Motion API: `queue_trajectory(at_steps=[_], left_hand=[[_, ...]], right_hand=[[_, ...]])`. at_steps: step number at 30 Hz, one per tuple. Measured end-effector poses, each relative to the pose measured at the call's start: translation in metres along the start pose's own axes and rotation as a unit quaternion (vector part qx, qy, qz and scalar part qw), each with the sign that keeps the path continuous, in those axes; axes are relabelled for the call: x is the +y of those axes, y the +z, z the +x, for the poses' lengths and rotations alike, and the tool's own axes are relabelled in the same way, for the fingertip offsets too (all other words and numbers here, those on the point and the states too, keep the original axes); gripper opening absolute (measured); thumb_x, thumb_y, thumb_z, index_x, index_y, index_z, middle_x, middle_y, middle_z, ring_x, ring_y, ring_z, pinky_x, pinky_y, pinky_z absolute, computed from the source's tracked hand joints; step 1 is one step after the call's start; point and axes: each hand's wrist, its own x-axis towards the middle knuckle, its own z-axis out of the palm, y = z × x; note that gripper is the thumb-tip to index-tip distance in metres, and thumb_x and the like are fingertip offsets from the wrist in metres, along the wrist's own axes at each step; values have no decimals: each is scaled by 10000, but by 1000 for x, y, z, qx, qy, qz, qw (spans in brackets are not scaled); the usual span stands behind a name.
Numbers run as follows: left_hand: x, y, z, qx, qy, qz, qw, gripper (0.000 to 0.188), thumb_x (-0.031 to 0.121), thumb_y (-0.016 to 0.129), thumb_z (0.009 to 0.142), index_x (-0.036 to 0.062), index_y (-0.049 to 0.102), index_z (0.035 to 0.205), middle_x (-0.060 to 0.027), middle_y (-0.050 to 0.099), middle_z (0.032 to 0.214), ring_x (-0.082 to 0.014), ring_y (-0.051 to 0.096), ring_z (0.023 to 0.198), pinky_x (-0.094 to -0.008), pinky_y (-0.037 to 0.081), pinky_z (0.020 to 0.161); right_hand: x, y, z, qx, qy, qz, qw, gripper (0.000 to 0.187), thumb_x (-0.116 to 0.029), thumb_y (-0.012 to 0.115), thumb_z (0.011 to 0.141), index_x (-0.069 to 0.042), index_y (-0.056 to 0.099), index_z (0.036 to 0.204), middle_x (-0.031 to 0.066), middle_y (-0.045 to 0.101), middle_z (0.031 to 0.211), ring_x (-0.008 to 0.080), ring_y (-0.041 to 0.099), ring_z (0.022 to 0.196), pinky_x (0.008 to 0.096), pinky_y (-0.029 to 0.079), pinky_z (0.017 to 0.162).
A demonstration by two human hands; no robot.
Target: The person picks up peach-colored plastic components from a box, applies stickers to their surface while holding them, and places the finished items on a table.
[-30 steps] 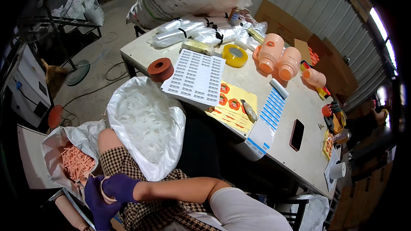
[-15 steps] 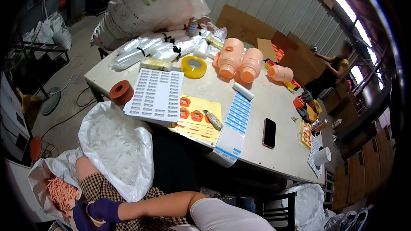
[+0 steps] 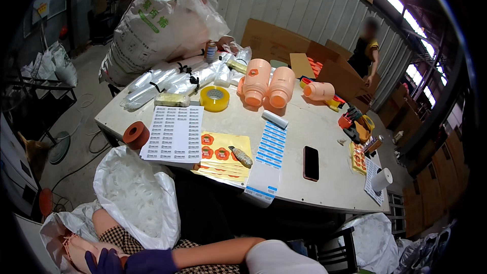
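Below the crinkled sack, the left hand, fingers parted, touches a rounded peach piece; its grip and the right hand's are unclear.

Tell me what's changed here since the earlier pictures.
The wearer's view has swung, shifting the whole scene. At the lower left, a broad peach piece now shows by the purple-gloved fingers, where only a thin peach rim showed before; whether it's the same piece is unclear. The co-worker now has an arm lowered. On the table, the phone, yellow tape and peach jugs stayed put.
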Motion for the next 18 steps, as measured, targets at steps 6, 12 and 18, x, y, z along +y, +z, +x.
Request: queue_trajectory(at_steps=[6,12,18], left_hand=[[29,58,6,12,158,-67,985,230,302,620,901,324,621,1130,53,612,1194,-184,566,1138,-635,324,1016],[50,123,30,-33,225,-127,965,391,216,582,899,357,595,1264,67,606,1210,-145,530,1194,-543,421,971],[52,123,31,-77,214,-124,966,407,213,587,894,347,594,1278,64,606,1218,-140,513,1215,-524,430,968]], right_hand=[[-110,-138,-165,280,223,-397,845,256,-151,697,889,-65,697,1130,124,698,1137,327,656,1055,432,514,948],[-156,-179,-274,457,371,-592,551,353,-196,804,752,-81,735,1078,142,646,1065,313,616,1013,401,527,879],[-135,-187,-311,485,409,-556,537,290,-191,815,743,-57,737,987,138,643,1029,305,614,978,412,518,865]])
